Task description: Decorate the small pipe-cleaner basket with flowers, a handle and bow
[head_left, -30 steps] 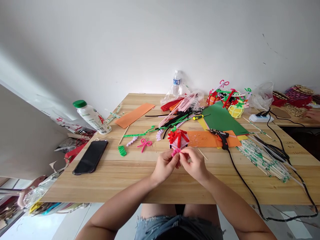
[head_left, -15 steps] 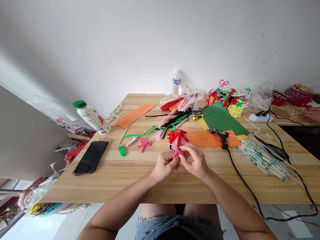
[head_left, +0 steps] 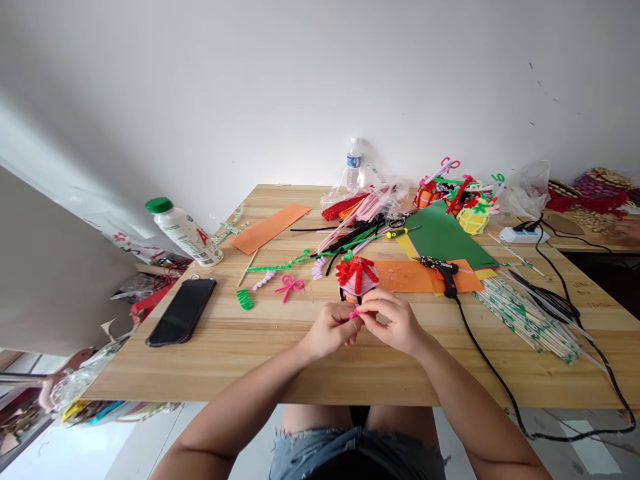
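Observation:
Between my fingertips is a small pink pipe cleaner piece (head_left: 355, 313), mostly covered by the fingers. My left hand (head_left: 330, 328) pinches it from the left, and my right hand (head_left: 393, 322) pinches it from the right. Just beyond the hands stands a small round pipe cleaner craft (head_left: 357, 275) with a red top, a green tip and pale pink sides; its lower part is partly hidden. To the left lie a pink pipe cleaner bow (head_left: 289, 287), a green coiled piece (head_left: 245, 299) and lilac coils (head_left: 319, 269).
A glue gun (head_left: 443, 272) rests on orange card, its cord running down the right side. Wrapped sticks (head_left: 530, 320) lie right. Pipe cleaners (head_left: 357, 230) and a water bottle (head_left: 354, 163) are behind. Left are a phone (head_left: 183, 312) and a white bottle (head_left: 187, 233). Another person's hand (head_left: 627, 228) shows far right.
The pink piece has sunk slightly lower and shows less between my fingers. Both hands stay together in nearly the same spot, and the view has shifted a little.

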`<state>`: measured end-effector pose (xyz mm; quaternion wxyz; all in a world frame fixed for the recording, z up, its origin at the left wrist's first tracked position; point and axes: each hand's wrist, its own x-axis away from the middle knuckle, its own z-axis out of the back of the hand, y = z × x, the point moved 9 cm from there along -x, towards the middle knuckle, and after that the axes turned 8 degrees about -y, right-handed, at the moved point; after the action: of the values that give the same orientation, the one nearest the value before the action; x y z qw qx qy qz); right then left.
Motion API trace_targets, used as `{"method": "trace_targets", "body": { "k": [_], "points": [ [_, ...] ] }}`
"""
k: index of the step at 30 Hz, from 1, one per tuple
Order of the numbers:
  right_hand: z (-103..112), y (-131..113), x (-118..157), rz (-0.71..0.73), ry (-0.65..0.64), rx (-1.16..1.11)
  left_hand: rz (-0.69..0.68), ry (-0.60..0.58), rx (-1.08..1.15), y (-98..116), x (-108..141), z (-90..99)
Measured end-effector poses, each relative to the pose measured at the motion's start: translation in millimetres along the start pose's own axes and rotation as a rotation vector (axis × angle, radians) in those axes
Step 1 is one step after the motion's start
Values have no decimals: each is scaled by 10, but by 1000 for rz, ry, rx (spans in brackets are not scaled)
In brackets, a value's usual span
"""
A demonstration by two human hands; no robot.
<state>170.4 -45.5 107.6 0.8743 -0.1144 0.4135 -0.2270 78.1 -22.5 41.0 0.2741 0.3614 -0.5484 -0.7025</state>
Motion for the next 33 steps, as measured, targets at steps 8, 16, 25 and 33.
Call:
{"method": "trace_targets", "body": {
  "k": [8, 16, 25, 33],
  "points": [
    [-29, -65, 23, 59, -12, 87, 87, -20, 22, -118, 2, -2],
    [-98, -3, 10, 18, -107, 27, 77, -64, -100, -85, -16, -12],
    [-150, -30, 25, 47, -165, 47, 316, -151, 113, -317, 26, -95],
    [-266, -22, 45, 39, -267, 192, 439, -154, 18, -464, 64, -124]
  ]
}}
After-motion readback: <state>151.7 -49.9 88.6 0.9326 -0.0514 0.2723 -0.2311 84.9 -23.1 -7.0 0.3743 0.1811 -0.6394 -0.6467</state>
